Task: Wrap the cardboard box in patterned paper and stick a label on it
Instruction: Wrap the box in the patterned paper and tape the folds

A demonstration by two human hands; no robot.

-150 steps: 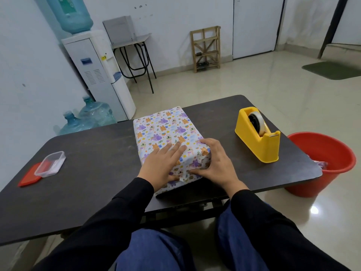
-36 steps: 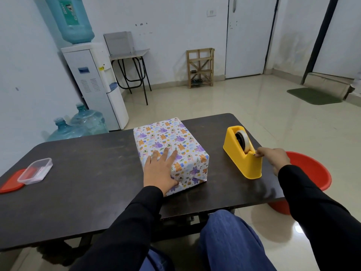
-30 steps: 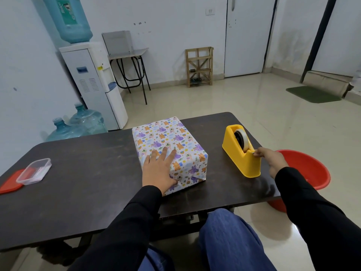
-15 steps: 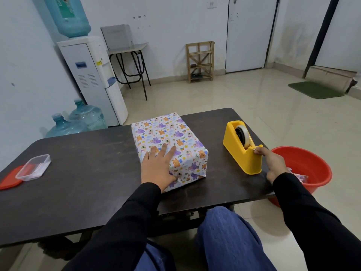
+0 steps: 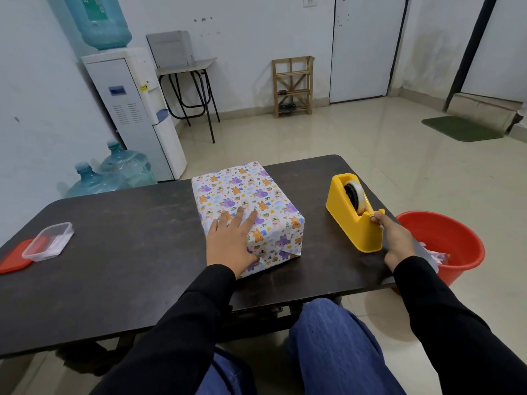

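The box wrapped in patterned paper [image 5: 251,201] lies in the middle of the dark table [image 5: 119,252]. My left hand [image 5: 232,240] rests flat on its near left corner, fingers straight, holding the paper down. To the right stands a yellow tape dispenser [image 5: 349,218] with a roll of clear tape. My right hand [image 5: 392,238] reaches to the dispenser's cutter end and pinches the tape end between thumb and fingertip.
A clear plastic container [image 5: 48,240] sits on a red lid [image 5: 14,256] at the table's left edge. A red bucket [image 5: 453,238] with scraps stands on the floor to the right of the table. A water dispenser [image 5: 134,109] and bottles stand behind.
Five seconds ago both hands pressed the box's near end. My right hand has since gone to the tape dispenser and stays at the cutter; the left hand keeps pressing the box.
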